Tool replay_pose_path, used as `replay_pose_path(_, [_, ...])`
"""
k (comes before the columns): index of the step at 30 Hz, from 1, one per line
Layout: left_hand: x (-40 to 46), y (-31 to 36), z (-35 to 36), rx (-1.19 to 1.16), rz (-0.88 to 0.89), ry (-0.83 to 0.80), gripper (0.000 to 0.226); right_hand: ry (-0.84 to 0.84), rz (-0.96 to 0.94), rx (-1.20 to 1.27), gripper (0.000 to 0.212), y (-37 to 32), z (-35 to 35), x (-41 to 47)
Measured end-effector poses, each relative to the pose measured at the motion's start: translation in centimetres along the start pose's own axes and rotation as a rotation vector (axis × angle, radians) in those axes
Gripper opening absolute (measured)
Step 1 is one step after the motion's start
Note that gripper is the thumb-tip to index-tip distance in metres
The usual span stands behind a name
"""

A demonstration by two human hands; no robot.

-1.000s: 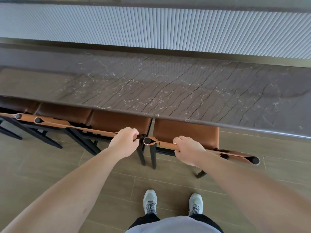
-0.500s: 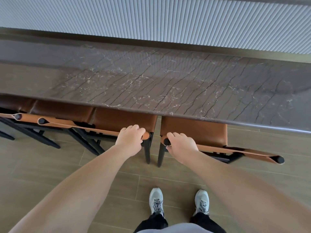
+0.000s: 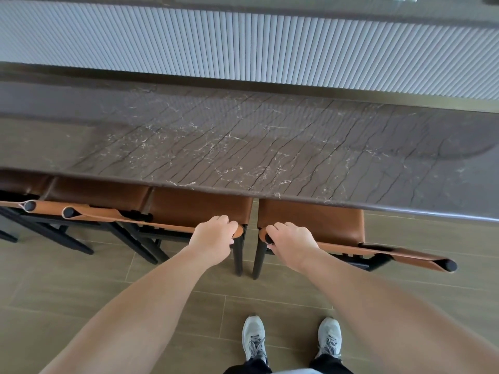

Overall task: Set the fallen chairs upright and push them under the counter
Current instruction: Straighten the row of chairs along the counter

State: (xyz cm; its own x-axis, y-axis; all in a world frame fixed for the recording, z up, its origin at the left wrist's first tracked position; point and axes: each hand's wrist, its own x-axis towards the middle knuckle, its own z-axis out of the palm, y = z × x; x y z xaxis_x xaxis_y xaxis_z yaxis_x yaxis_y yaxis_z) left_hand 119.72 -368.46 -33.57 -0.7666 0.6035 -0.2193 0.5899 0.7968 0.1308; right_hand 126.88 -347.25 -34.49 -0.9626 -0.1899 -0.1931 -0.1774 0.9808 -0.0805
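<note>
Both chairs have slid further beneath the tabletop (image 3: 270, 147); my left hand (image 3: 213, 240) and right hand (image 3: 293, 242) each grip a rigid, leather-wrapped backrest rail, the firmest hold on these stiff, moderately heavy frames

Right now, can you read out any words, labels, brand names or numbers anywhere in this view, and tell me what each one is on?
None can be read: no text shows on the dark veined marble counter, the brown leather chairs, the ribbed grey wall panel or the wood-look floor tiles.
Any marks on the grey sneakers are too small to read.
</note>
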Motion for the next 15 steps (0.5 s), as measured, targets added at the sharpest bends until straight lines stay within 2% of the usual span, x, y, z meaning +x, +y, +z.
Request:
replay_pose_path(7, [0.5,1.2,-0.7,-0.016,-0.059,0.000,0.012,-0.003,0.076,0.031,0.021,-0.8,-0.5,-0.5])
replay_pose_path(11, [0.7,1.6,-1.6,-0.022,-0.096,-0.048,0.019,-0.086,0.156,0.140,0.024,-1.3,-1.7,-0.2])
replay_pose_path(13, [1.1,2.0,-2.5,-0.079,-0.130,-0.088,0.028,-0.139,0.188,0.243,0.025,-1.1,-2.5,-0.2])
replay_pose_path(15, [1.5,2.5,-3.3,-0.248,-0.174,-0.081,0.032,-0.158,0.239,0.378,0.032,-0.7,-3.0,-0.5])
